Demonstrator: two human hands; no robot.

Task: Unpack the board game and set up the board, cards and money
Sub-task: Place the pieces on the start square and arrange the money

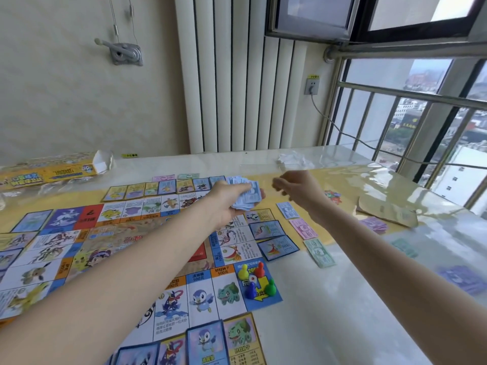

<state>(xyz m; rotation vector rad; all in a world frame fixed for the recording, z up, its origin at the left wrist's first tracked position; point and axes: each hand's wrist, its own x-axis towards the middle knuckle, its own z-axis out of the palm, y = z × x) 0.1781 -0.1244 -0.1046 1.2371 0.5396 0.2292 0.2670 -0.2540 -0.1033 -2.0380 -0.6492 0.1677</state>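
Left grip [230, 200]: fingers curled round a wad of pale blue play notes [247, 197], held above the far right corner of the board. Right grip [297, 189]: raised just right of the wad, fingers loosely curled; blurred, so cannot tell whether anything is pinched.

Board [126, 233]: flat on the table [342, 312], printed side up, partly hidden under the left forearm.

Pawns: yellow [243, 271], red [260, 268], green [270, 285], blue [250, 289], upright together on the blue corner square at the near right of the board.

Cards: one row [163, 188] along the far edge of the board; two blue-bordered cards [268, 229] just off the right edge; further cards [208, 341] along the near edge.

Single notes in a column right of the board: blue [287, 209], pink [303, 228], green [319, 252]. Pink note [163, 177] and green note [188, 176] beyond the far card row.

Further right, seen through the glossy table covering: purple stack [374, 224], faint green note [404, 247], violet pile [463, 279] near the frame edge.

Yellow game box [50, 172]: lying on its side at the far left, end flap open. Clear wrapping [291, 159]: crumpled at the far side of the table.

Surroundings: white radiator [237, 88] against the wall, wall socket [312, 86] with a cable plugged in, barred window [421, 114] at right.
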